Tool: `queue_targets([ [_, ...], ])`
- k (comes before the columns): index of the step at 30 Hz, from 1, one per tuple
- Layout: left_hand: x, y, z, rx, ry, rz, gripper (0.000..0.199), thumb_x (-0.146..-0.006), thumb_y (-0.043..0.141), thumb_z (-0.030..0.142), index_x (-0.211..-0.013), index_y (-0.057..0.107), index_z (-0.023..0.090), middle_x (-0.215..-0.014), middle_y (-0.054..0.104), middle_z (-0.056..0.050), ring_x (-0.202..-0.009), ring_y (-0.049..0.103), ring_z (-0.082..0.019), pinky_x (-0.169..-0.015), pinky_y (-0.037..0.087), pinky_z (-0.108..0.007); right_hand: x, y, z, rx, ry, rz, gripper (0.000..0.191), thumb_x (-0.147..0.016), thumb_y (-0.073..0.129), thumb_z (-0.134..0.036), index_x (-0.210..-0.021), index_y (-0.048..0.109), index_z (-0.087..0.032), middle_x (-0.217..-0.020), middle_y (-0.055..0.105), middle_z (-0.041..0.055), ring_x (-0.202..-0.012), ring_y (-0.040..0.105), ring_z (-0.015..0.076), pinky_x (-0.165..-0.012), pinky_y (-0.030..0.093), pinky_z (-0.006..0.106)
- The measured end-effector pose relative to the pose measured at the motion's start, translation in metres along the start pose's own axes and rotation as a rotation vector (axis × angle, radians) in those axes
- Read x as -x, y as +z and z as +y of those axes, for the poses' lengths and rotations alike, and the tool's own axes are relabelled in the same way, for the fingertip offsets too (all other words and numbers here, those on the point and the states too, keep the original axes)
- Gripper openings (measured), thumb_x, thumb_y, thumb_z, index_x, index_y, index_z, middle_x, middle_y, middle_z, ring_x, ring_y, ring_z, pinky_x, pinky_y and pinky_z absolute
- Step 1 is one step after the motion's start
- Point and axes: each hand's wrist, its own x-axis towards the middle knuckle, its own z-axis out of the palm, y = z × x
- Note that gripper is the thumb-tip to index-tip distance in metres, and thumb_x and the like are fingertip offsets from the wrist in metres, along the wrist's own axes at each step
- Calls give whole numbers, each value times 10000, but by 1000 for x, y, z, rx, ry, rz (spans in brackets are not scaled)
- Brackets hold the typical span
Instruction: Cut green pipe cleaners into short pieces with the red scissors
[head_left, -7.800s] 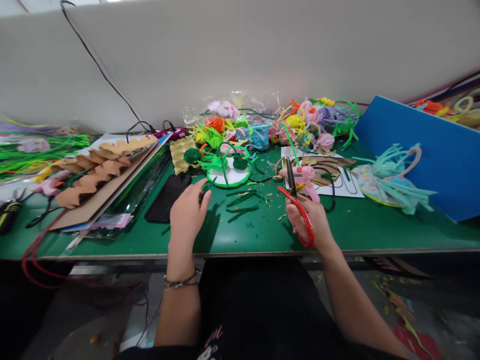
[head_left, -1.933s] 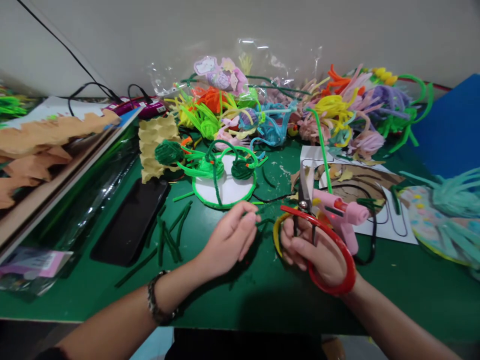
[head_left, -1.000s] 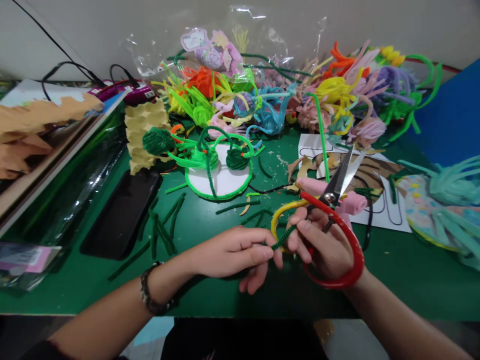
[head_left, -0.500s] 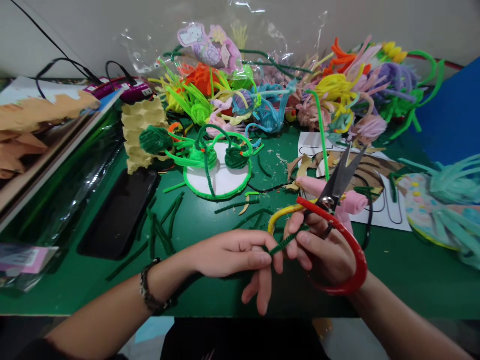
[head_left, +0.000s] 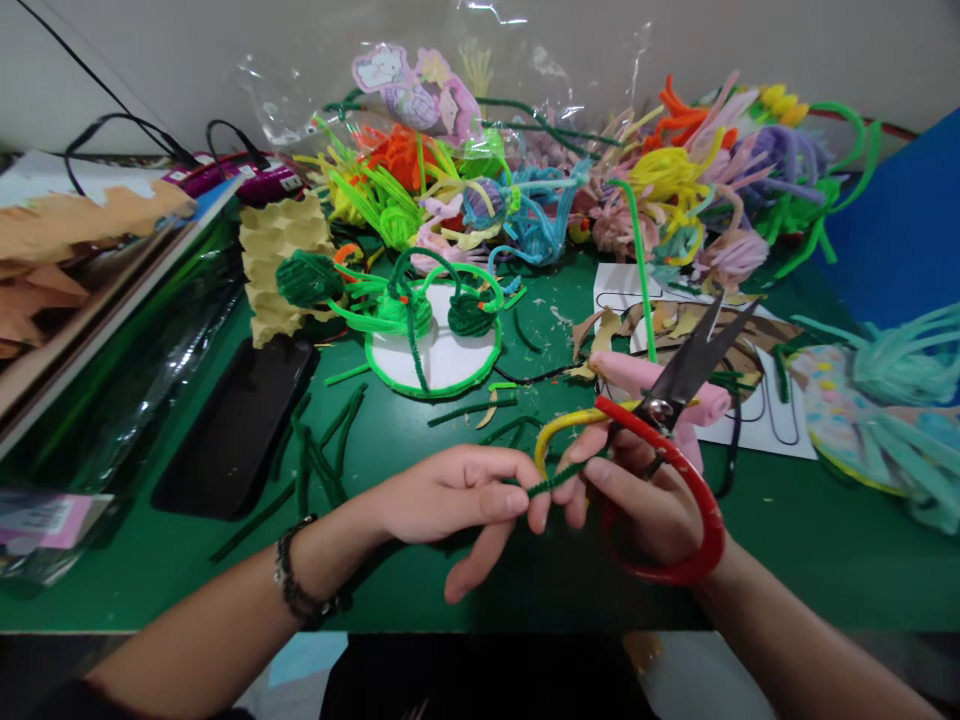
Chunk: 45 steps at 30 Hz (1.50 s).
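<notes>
Between thumb and forefinger, my left hand [head_left: 465,500] pinches one end of a short dark green pipe cleaner [head_left: 559,480]. The fingertips of my right hand [head_left: 645,490] hold its other end. Red-handled scissors [head_left: 701,350] also hang on my right hand, blades parted and pointing up and away. Beyond my hands lies a white disc [head_left: 457,362] edged in bright green, with green balls and a dark green arch on it. Loose dark green pieces [head_left: 319,470] are scattered left of my hands. A pink roll [head_left: 630,375] lies behind the scissors.
A black phone [head_left: 236,430] lies at the left beside plastic-wrapped sheets [head_left: 150,370]. Colourful pipe cleaner bundles [head_left: 540,215] line the back. White paper [head_left: 787,420] and a pastel piece [head_left: 847,420] are at the right.
Both hands have shifted slightly, and the green pipe cleaner lies flatter between them. The lower fingers of my left hand have moved left. The scissors have tilted a little to the right.
</notes>
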Motion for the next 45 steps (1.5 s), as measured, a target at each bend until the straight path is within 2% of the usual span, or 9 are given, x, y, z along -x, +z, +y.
queue_targets([
  [4, 0, 0, 1, -26, -67, 26, 192, -834, 457, 330, -813, 481, 140, -354, 526, 57, -264, 436, -51, -319, 329, -101, -1, -1, 4, 74, 2, 78, 122, -777, 550, -312, -744, 511, -201, -553, 606, -47, -403, 527, 66, -405, 423, 178],
  [9, 0, 0, 4, -67, -131, 22, 200, -836, 445, 343, -836, 484, 147, -351, 522, 69, -268, 442, -44, -328, 333, -94, 0, -2, 7, 73, 5, 56, 162, -801, 516, -333, -722, 517, -191, -498, 554, -68, -388, 486, 48, -421, 404, 184],
  [14, -1, 2, 9, -126, -280, -108, 206, -841, 434, 342, -882, 489, 148, -331, 507, 78, -255, 437, -60, -302, 293, -118, 1, -2, 10, 16, 75, 18, 224, -808, 496, -359, -661, 493, -189, -409, 479, -93, -335, 429, 43, -400, 380, 193],
  [18, -1, 2, 10, -154, -264, -111, 253, -825, 446, 393, -862, 508, 150, -322, 500, 75, -252, 421, -60, -305, 249, -143, 0, -1, 10, 42, 43, 28, 239, -811, 495, -349, -635, 488, -187, -403, 475, -91, -329, 416, 39, -411, 395, 191],
  [24, 1, -1, 4, -266, 24, 161, 466, -777, 469, 492, -453, 417, 161, -266, 438, 37, -247, 347, -45, -395, 267, -207, -3, 5, 5, -13, -99, 113, 212, -812, 498, -309, -632, 455, -205, -362, 416, -101, -333, 393, 51, -449, 438, 200],
  [28, -2, -1, -1, -241, 176, 419, 463, -759, 498, 488, -443, 405, 162, -234, 377, 66, -210, 238, -27, -363, 198, -213, -5, 7, 1, -54, -150, 133, 232, -797, 517, -311, -598, 451, -212, -353, 375, -104, -305, 343, 41, -416, 418, 191],
  [32, -5, 0, -2, -202, 211, 506, 439, -750, 519, 477, -468, 413, 157, -227, 346, 84, -199, 235, -24, -345, 188, -199, -4, 7, 0, -63, -164, 112, 230, -799, 517, -316, -596, 473, -217, -355, 349, -100, -315, 334, 42, -422, 415, 189],
  [40, -3, -1, 1, -390, 76, 426, 432, -752, 481, 519, -546, 472, 140, -255, 355, 90, -218, 244, -14, -313, 191, -156, -6, 9, 5, -20, -220, 257, 256, -805, 506, -300, -583, 424, -204, -378, 334, -107, -319, 316, 33, -408, 405, 180],
  [45, -4, 4, 2, -439, -146, 157, 458, -753, 431, 562, -612, 506, 132, -348, 442, 53, -303, 399, -39, -347, 311, -144, -3, 7, 4, 237, -155, 250, 235, -798, 489, -320, -604, 439, -197, -399, 378, -91, -344, 375, 48, -388, 395, 194],
])
